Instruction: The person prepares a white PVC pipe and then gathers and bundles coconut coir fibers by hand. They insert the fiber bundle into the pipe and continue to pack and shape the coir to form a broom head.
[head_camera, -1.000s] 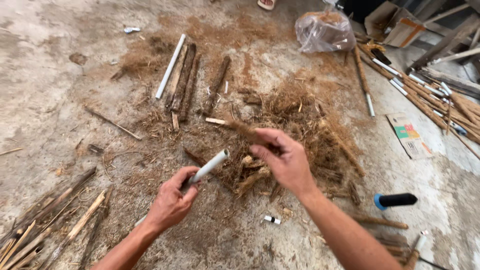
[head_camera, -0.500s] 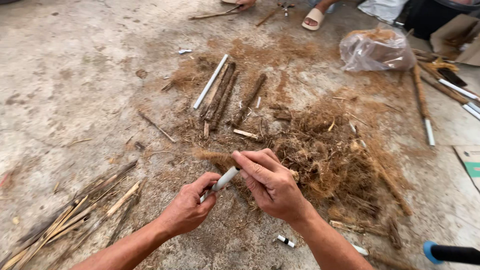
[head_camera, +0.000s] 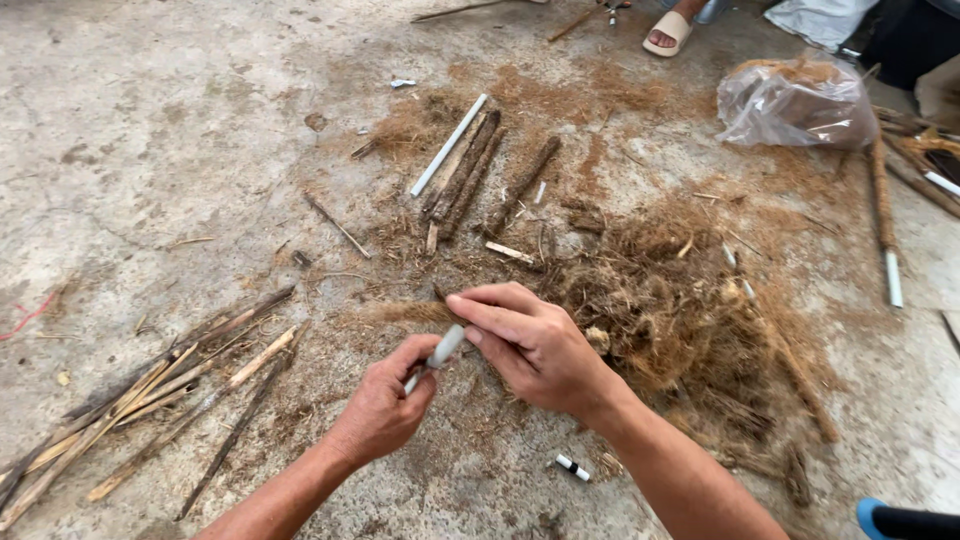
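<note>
grey stick sits low in the middle of the head view, above the concrete floor. left hand is clenched around its lower end. right hand pinches its upper tip, just beside the brown fibre heap. split strips lie at left.

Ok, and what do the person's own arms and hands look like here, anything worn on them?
Both forearms are bare up to the picture's lower edge: no sleeves show. The left hand and right hand wear no gloves, and no rings, watch or wristband can be seen. The fingers are dusty-looking from the fibre.
</note>
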